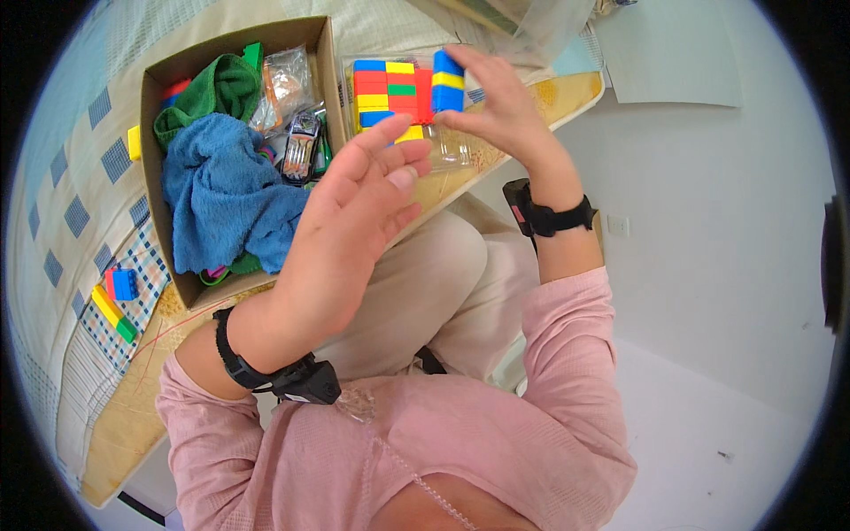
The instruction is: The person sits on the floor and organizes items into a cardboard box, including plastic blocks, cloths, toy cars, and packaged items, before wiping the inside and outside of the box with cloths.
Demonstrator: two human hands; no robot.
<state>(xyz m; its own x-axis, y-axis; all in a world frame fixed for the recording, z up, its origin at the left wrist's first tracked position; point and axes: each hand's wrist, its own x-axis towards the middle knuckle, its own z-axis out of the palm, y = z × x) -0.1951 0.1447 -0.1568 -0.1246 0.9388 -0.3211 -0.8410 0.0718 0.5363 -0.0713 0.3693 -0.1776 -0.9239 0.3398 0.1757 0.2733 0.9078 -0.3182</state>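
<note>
My right hand (508, 103) grips a small stack of blue and yellow toy bricks (448, 81) between thumb and fingertips. The stack is over the right side of a clear plastic container (458, 154). Rows of red, yellow, blue and green toy bricks (402, 89) fill much of that container. My left hand (352, 212) is raised in front of it, fingers apart and nothing held. Its fingertips cover the lower edge of the brick rows.
A cardboard box (154, 192) on the left holds a blue cloth (226, 192), a green cloth (219, 93), a toy car (302, 146) and plastic packets (285, 83). Loose bricks (114, 312) lie on the patterned cloth. A white wall (717, 219) stands right.
</note>
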